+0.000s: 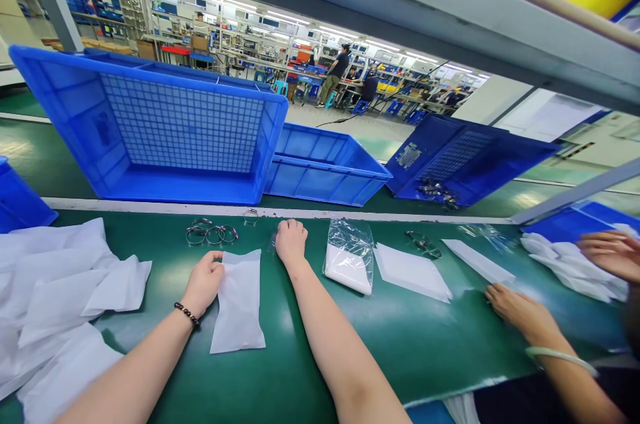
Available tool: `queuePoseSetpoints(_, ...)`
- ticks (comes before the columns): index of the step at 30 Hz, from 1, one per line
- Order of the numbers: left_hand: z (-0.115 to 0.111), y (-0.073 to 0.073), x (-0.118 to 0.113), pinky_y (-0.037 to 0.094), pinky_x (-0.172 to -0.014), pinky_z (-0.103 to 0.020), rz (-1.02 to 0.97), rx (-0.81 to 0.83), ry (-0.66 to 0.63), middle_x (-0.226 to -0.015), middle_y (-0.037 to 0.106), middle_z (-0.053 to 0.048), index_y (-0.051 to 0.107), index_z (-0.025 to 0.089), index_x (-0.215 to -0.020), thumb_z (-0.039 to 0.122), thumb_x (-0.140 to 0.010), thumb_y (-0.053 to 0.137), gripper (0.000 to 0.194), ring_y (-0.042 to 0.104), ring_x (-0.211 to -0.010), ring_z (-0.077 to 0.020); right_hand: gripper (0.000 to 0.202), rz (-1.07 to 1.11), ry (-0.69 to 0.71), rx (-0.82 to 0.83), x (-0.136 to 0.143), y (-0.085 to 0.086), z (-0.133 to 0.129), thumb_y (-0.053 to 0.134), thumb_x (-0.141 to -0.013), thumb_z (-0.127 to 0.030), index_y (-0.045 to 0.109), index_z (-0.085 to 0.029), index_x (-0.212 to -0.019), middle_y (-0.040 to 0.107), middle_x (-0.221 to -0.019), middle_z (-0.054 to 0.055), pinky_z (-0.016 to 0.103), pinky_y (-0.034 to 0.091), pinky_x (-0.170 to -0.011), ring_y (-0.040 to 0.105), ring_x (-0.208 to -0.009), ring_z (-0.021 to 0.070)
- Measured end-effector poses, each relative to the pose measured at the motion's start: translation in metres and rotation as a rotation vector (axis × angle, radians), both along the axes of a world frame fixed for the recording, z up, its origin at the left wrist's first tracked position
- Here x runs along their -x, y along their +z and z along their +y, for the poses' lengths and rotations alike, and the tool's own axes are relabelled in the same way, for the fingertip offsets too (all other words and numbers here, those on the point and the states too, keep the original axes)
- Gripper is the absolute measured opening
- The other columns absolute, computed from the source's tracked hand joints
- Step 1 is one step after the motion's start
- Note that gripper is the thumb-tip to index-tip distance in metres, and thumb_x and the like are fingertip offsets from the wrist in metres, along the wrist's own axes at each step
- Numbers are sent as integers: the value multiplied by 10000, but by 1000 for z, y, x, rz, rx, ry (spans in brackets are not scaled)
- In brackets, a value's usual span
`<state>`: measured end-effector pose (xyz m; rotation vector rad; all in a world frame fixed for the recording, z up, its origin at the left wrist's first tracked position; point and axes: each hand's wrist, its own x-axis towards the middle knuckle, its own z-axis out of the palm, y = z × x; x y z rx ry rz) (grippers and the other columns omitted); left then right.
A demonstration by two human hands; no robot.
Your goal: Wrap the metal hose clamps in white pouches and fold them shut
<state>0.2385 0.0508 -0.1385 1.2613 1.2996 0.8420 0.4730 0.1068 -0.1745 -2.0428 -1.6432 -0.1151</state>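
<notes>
My left hand [204, 283], with a beaded bracelet at the wrist, pinches the upper left edge of a white pouch [240, 307] lying on the green work surface [295, 371]. To the right, my right hand [291, 242] reaches to the back of the surface with its fingers curled down over a small clear item [273, 242], mostly hidden. Metal ring clamps [211, 232] lie behind my left hand, and a single clamp [251, 215] is farther back. A clear plastic bag with white contents [349, 264] rests right of my right hand.
White pouches [60, 291] are piled at left. Blue bins [180, 137] stand along the back. White sheets [413, 271] and more clamps [423, 244] lie to the right. A co-worker's hands [525, 317] are at the far right, near a white strip [477, 262].
</notes>
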Motion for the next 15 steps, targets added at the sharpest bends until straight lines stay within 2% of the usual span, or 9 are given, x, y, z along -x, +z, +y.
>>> queuePoseSetpoints(6,0,-3,1,330,-418,-187,-24,5,10,-503,531,67,553,181,-1057,243,-682,470,389,466,-426,-115,216,80,32,58,-7,3,-5,439,-862,-205,652,-207,-825,576,-955,89,365,299,-816,429,-954,240)
queuePoseSetpoints(15,0,-1,0,337,-409,-189,-32,26,0,-546,588,45,537,173,-1092,261,-691,469,416,475,-429,-117,264,194,3,92,-20,7,-6,408,-868,-228,670,-199,-886,592,-1001,81,339,342,-812,461,-956,232)
